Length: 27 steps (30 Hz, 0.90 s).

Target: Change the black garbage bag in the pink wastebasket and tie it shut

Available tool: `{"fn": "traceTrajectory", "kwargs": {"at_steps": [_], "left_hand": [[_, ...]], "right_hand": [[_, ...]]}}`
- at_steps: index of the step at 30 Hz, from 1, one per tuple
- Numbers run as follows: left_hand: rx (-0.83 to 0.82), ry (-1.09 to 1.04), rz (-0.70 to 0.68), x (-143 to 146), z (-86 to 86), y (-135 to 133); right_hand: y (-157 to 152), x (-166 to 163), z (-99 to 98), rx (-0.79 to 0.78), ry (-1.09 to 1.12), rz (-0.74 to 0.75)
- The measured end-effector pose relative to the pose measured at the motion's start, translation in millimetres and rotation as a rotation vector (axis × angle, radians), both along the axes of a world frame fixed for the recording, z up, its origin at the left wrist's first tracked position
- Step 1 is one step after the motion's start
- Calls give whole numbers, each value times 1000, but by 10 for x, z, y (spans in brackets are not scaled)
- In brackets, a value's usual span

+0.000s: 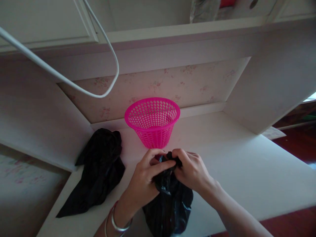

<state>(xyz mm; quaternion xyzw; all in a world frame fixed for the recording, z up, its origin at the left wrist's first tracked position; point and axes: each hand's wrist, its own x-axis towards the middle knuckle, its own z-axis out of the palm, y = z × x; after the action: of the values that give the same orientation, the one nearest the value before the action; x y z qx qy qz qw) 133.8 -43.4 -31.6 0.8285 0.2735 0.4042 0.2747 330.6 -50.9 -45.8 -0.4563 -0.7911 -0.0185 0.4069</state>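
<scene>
Both of my hands are at the gathered top of a black plastic bag (170, 207), near the front edge of the white desk. My left hand (148, 174), with bangles at the wrist, pinches the bag's neck between thumb and fingers. On the other side, my right hand (192, 168) has its fingers closed on the bunched plastic at the top. The bag hangs full-looking below them; its contents are hidden. Just beyond my hands stands a pink perforated plastic basket (156, 136), upright, with nothing visible inside.
A second black plastic bag (98, 177) lies crumpled on the white desk (237, 158) at the left. A white cable (74, 86) loops down from the upper left. White side panels (276, 75) and a shelf edge (172, 34) frame the desk.
</scene>
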Motion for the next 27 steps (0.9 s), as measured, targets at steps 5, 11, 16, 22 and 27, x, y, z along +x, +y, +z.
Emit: {"fn": "traceTrajectory", "kwargs": {"at_steps": [5,11,16,22,27], "left_hand": [[96,38,-79,3,-43,-48],[299,48,34,-19,-121,-27],[261,-53,44,-27,-150,28],[252,3,-51,-24,-190,32],[338,58,41,-58,-249,-47]], "right_hand": [[7,-25,-92,-128,74,8],[-38,4,-15,-209,330,159],[-111,99,73,-630,824,402],[11,83,37,-860,1274,224],[258,149,-264,-844,1270,8]]}}
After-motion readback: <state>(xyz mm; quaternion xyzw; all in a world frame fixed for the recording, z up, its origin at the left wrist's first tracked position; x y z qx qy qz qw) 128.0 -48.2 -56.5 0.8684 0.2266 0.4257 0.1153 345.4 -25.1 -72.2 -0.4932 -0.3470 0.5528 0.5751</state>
